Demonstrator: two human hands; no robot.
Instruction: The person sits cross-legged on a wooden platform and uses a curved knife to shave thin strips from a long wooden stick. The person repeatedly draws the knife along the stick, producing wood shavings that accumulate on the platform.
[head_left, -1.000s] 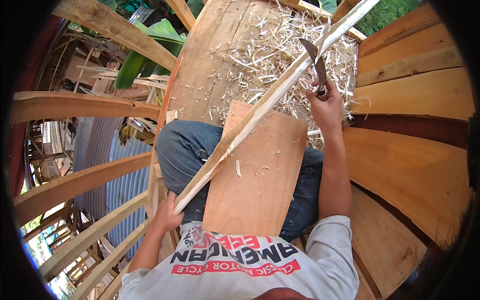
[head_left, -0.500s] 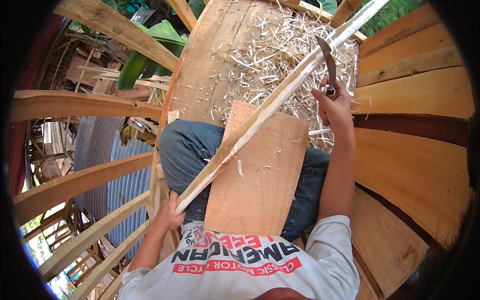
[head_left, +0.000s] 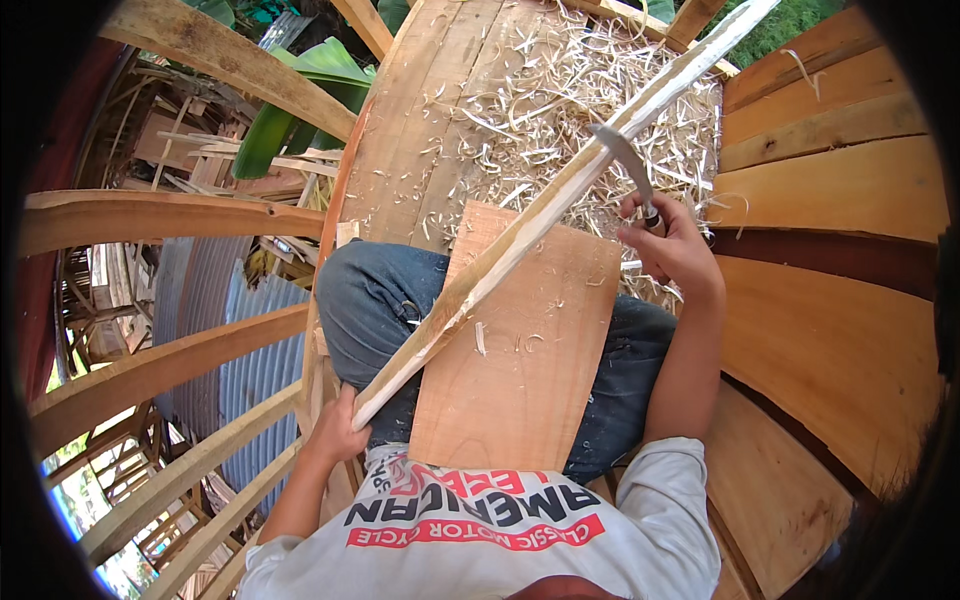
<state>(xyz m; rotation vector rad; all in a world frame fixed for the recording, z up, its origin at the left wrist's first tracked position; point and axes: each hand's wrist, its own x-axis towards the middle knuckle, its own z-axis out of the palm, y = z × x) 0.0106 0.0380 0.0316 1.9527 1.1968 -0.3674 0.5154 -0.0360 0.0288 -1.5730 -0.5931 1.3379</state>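
Note:
A long, pale, partly peeled wooden pole (head_left: 540, 222) slants from my lower left to the far upper right. My left hand (head_left: 340, 428) is closed round its near end beside my left thigh. In my right hand (head_left: 670, 240) is a curved knife (head_left: 632, 164) with a dark blade, gripped by its handle. The blade's tip end overlaps the pole in view; whether it touches cannot be told. Beneath the pole, a flat wooden board (head_left: 525, 350) rests across my lap, with a few thin shavings on it.
Curly wood shavings (head_left: 530, 110) cover much of the plank floor (head_left: 400, 170) ahead. A plank wall (head_left: 830, 350) rises close on my right. Wooden rails (head_left: 180, 362) run along the left, with corrugated metal sheets (head_left: 255, 370) and a green leaf (head_left: 270, 130) beyond them.
My right hand has come back toward me and slightly right, and the knife blade now angles left over the pole. A shaving appears by the right wall. My left hand stays on the pole.

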